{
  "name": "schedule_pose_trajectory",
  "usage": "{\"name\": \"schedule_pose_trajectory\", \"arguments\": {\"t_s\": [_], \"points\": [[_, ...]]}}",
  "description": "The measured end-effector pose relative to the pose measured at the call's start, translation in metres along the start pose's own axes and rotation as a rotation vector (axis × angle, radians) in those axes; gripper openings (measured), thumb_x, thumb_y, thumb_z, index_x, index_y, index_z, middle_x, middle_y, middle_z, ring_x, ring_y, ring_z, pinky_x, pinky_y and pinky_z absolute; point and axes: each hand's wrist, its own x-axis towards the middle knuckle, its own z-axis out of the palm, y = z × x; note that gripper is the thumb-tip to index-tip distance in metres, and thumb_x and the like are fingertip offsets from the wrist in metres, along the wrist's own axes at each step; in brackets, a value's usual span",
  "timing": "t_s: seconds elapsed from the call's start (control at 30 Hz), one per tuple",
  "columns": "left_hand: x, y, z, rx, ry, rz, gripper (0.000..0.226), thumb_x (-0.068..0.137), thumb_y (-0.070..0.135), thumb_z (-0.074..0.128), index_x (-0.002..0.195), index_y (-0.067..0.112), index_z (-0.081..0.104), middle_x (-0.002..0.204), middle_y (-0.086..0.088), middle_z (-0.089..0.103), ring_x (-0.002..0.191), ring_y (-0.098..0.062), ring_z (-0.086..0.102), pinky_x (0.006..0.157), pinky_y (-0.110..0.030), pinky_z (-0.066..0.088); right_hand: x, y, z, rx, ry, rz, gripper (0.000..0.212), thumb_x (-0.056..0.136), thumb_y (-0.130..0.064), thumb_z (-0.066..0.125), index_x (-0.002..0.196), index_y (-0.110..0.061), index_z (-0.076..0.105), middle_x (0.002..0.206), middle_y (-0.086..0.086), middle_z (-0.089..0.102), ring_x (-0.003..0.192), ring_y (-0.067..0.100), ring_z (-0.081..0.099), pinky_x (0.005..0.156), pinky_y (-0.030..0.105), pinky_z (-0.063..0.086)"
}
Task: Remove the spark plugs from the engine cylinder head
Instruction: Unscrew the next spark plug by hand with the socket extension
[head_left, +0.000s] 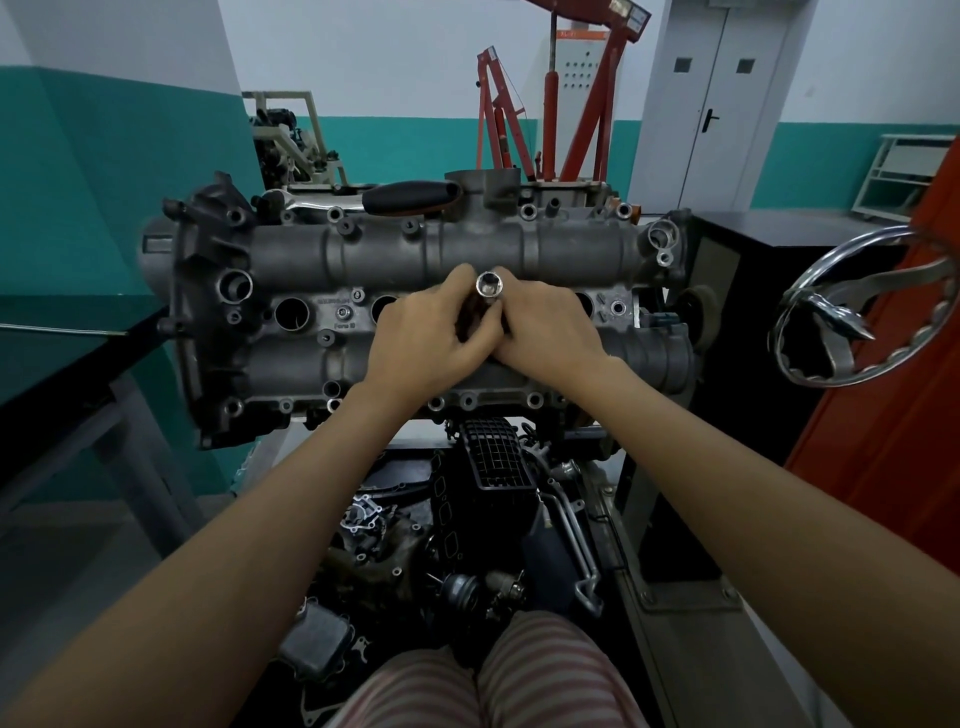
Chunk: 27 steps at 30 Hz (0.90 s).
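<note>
Both hands' (431, 332) (545, 332) grip around upright socket (489, 287) over cylinder head (291, 249)

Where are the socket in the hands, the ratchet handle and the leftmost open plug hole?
socket (489, 285), head view, on its open chrome mouth.
ratchet handle (410, 196), head view, on the black grip lying behind the head.
leftmost plug hole (292, 314), head view, on its dark opening.

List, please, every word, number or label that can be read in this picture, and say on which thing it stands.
No text here reads with certainty.
Raised marks on the cylinder head, under a bolt between two plug holes: too blurred.
Label on the pale cabinet behind the red crane: too small.
Sticker on the crane's arm: too small.
</note>
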Motion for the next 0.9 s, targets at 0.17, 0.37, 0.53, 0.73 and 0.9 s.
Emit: {"name": "schedule_pose_trajectory", "arguments": {"t_s": [0.17, 0.37, 0.53, 0.73, 0.9], "points": [[0.0008, -0.0017, 0.0022, 0.013, 0.032, -0.039, 0.028, 0.09, 0.033, 0.054, 0.074, 0.009, 0.06, 0.049, 0.017, 0.031, 0.048, -0.018, 0.047, 0.051, -0.025, 0.027, 0.0011, -0.0002, 0.0014, -0.003, 0.011, 0.025, 0.032, 0.087, -0.037, 0.048, 0.1, -0.008, 0.051, 0.077, 0.005, 0.064, 0.071, 0.027, 0.06, 0.055, 0.032, 0.037], [0.0006, 0.0007, -0.0003, -0.031, 0.023, -0.026, 0.033, 0.088, 0.043, 0.05, 0.064, 0.021, 0.05, 0.05, 0.013, 0.037, 0.048, -0.014, 0.045, 0.048, -0.025, 0.029, 0.0011, 0.0015, 0.0015, -0.042, -0.014, 0.023, 0.028, 0.088, -0.033, 0.047, 0.097, -0.012, 0.063, 0.081, 0.009, 0.067, 0.078, 0.03, 0.061, 0.059, 0.031, 0.034], [-0.0003, 0.0014, 0.0, -0.005, 0.011, 0.011, 0.036, 0.085, 0.042, 0.039, 0.077, 0.009, 0.051, 0.057, 0.01, 0.045, 0.051, -0.02, 0.051, 0.047, -0.029, 0.036, 0.0007, 0.0018, 0.0015, -0.014, 0.013, 0.001, 0.025, 0.086, -0.027, 0.047, 0.1, -0.006, 0.052, 0.082, 0.01, 0.065, 0.077, 0.033, 0.059, 0.057, 0.033, 0.033], [0.001, -0.0016, 0.0025, 0.01, 0.015, -0.052, 0.035, 0.091, 0.039, 0.049, 0.078, 0.01, 0.062, 0.048, 0.017, 0.032, 0.051, -0.023, 0.056, 0.051, -0.026, 0.029, 0.0014, 0.0016, 0.0018, 0.003, 0.008, 0.017, 0.034, 0.086, -0.039, 0.048, 0.103, -0.01, 0.052, 0.075, 0.002, 0.064, 0.069, 0.023, 0.06, 0.053, 0.029, 0.033], [0.0002, 0.0002, 0.001, -0.022, 0.03, -0.041, 0.04, 0.088, 0.045, 0.049, 0.073, 0.01, 0.062, 0.047, 0.017, 0.03, 0.048, -0.02, 0.051, 0.051, -0.025, 0.029, 0.0016, 0.0023, 0.0002, -0.037, -0.027, 0.008, 0.031, 0.088, -0.038, 0.046, 0.098, -0.014, 0.063, 0.084, 0.007, 0.068, 0.082, 0.027, 0.062, 0.06, 0.031, 0.037]]}}
